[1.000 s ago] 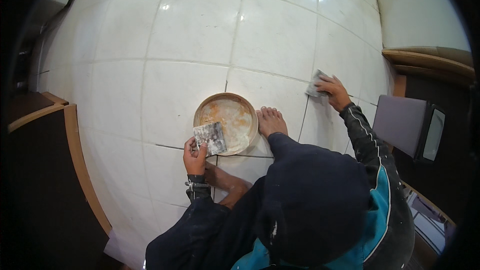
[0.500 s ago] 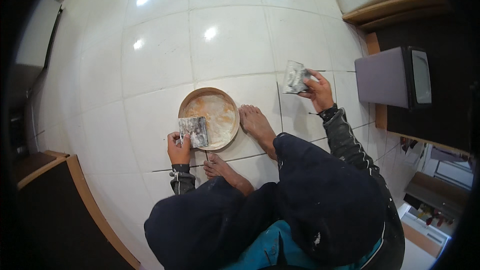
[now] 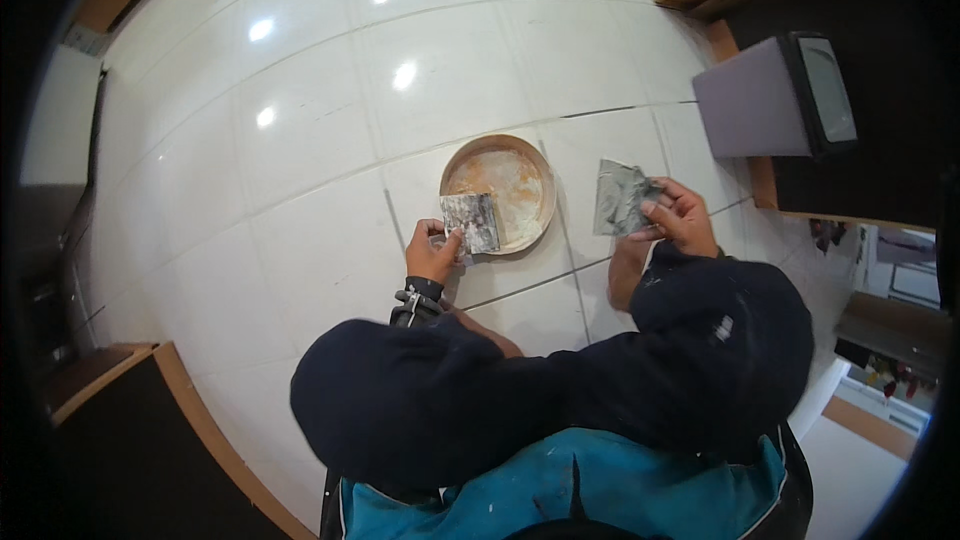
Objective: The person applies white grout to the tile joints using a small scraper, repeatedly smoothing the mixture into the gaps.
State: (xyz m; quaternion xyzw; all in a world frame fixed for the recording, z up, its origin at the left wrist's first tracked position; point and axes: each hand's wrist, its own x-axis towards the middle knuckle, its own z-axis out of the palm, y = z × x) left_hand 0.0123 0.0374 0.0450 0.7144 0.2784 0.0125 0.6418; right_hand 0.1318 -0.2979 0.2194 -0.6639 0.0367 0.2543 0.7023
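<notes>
My left hand [image 3: 432, 254] pinches a thin rectangular scraper [image 3: 470, 224] smeared black and white. That scraper overlaps the near left edge of a shallow round pan [image 3: 549, 185] on the floor, which has pale and orange-brown residue inside. To the right of the pan, my right hand [image 3: 684, 217] grips a second flat scraper [image 3: 610, 200] above the floor, close to my right knee. Thick grey paste [image 3: 628, 196] clings to its face. Most of my feet are hidden behind my hands and dark trousers.
Glossy white tiles [image 3: 310, 130] cover the floor; some joints look dark, others pale. A purple-grey box [image 3: 752, 102] with a black-framed end stands at the right beside dark, wood-edged furniture [image 3: 880, 175]. Another dark panel with a wooden edge [image 3: 185, 380] is at the lower left.
The pan and my left hand have shifted right across the tiles. My right hand has come nearer my knee, its scraper turned to show the paste. My right foot has moved right, away from the pan.
</notes>
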